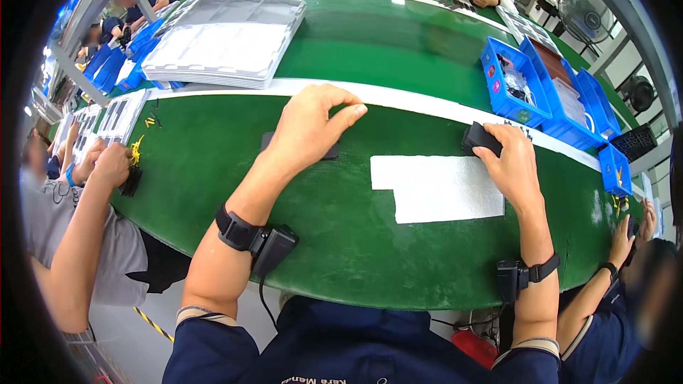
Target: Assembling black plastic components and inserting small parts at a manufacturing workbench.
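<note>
My right hand [514,163] grips a small black box-shaped piece [482,139] between thumb and fingers, at the far right corner of some white foam sheets [448,195]. The sheets lie flat on the green table, one overlapping another. My left hand [313,124] is raised left of them, thumb and index fingertip drawn together in a pinch. Whatever the pinch holds, if anything, is too small to make out. Under and behind that hand a flat black piece [331,151] rests on the table, mostly covered by the hand.
Stacked clear plastic trays [213,50] stand at the far left. Blue bins [514,82] with parts line the far right, beside a smaller blue bin [614,169]. A co-worker's hands [110,163] handle yellow-and-black parts at left; another person's hands [622,238] work at right.
</note>
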The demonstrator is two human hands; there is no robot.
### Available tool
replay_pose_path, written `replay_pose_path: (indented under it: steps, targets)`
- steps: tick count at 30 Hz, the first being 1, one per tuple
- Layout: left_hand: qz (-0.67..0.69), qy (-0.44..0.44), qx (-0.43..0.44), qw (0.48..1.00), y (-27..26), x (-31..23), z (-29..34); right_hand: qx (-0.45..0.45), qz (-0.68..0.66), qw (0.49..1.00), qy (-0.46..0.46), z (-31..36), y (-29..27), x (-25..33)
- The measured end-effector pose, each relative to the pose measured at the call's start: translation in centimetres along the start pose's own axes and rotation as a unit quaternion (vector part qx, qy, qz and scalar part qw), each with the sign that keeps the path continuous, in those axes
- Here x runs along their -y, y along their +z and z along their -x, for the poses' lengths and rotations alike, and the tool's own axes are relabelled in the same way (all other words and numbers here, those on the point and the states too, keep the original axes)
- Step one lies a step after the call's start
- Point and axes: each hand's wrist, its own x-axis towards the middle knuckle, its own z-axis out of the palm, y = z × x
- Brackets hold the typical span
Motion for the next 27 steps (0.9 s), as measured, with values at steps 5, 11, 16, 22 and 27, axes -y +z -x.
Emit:
replay_pose_path:
  steps: [5,11,16,22,27]
  targets:
    - [0.134,0.008,0.056,0.989,1.9,-3.3,0.9,0.008,-0.025,0.999,0.022,-0.1,0.2,-0.1]
    - [0.165,-0.004,0.123,0.979,3.3,-4.9,1.9,-0.036,0.039,0.998,-0.042,0.3,0.4,0.3]
    - [0.197,-0.033,0.12,0.973,3.9,-5.1,2.3,-0.06,0.062,0.985,-0.149,0.7,1.0,3.8]
    - [0.31,-0.154,0.214,0.914,3.5,-6.0,1.9,-0.048,0.001,0.958,-0.282,2.5,2.2,7.6]
    - [0.205,-0.12,0.21,0.948,2.2,-4.5,1.8,-0.088,-0.038,0.96,-0.264,1.7,1.0,7.4]
